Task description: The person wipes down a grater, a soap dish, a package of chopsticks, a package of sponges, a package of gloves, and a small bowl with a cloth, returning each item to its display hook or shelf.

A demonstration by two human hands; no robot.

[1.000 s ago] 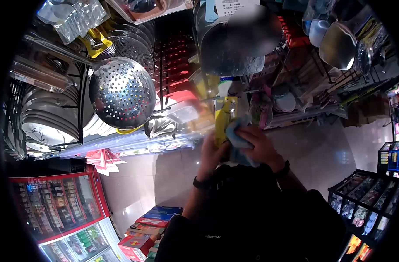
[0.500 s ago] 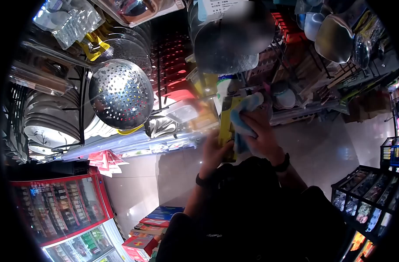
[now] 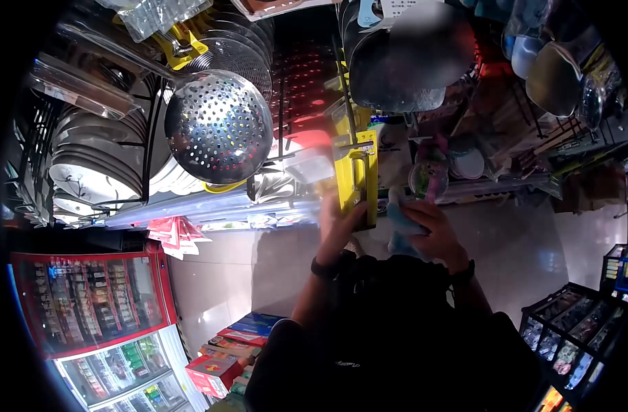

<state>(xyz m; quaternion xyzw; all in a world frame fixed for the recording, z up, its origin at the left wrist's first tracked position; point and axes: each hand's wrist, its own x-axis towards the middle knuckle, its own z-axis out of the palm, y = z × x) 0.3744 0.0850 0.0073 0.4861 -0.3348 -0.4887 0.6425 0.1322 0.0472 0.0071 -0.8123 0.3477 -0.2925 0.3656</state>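
A yellow package (image 3: 356, 172), long and flat, stands upright just below the hanging goods, near the end of a rack hook. My left hand (image 3: 340, 226) is closed round its lower end. To the right, my right hand (image 3: 432, 230) is wrapped round a light blue cloth (image 3: 402, 223), part of which hangs below the fingers. The cloth and the package are apart. A large perforated skimmer (image 3: 219, 127) hangs to the left, and a dark spatula (image 3: 396, 75) hangs above the package.
White bowls (image 3: 94, 182) are stacked on the left rack. A red-framed display fridge (image 3: 164, 288) stands at the lower left, with product boxes (image 3: 214, 371) beside it. Black baskets (image 3: 568, 323) stand at the lower right. Clear-edged shelving (image 3: 183, 213) runs below the skimmer.
The cloth has moved down and away from the package, along with my right hand. The package now shows more fully in my left hand. The view has shifted, moving the hanging goods rightward.
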